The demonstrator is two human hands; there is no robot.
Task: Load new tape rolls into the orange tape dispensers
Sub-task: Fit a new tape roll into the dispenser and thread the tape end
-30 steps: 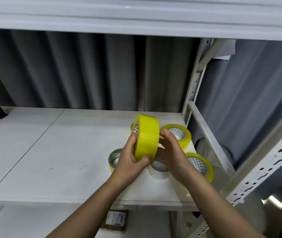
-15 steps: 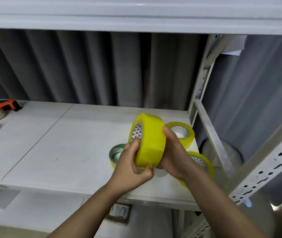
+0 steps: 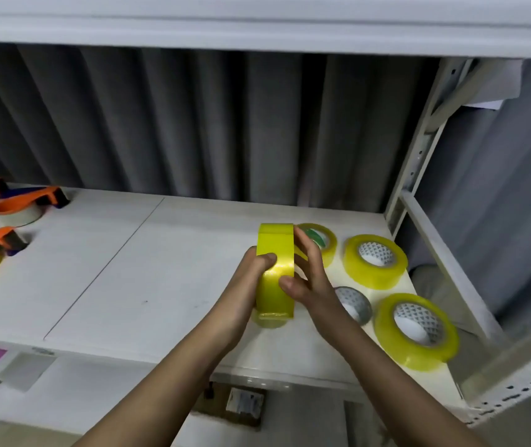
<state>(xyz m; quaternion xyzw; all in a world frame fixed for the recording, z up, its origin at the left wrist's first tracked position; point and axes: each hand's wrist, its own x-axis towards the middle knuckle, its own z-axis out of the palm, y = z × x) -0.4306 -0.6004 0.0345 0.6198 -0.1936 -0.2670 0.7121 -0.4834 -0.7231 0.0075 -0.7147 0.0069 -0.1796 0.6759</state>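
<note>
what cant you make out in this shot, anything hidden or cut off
Head view only:
- Held tape roll: seen edge-on, so its core is hidden; left hand and right hand cover its sides.
- Small roll below it: mostly hidden by the held roll.
- Grey roll: partly behind the right wrist.
- Orange dispensers: the leftmost ones are cut off by the left edge.
- Label under the shelf: too blurred to read.

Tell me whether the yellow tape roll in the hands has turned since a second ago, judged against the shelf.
Yes. The yellow tape roll has rotated: its patterned core faced left before, and now only its edge shows, upright above the shelf.
</note>
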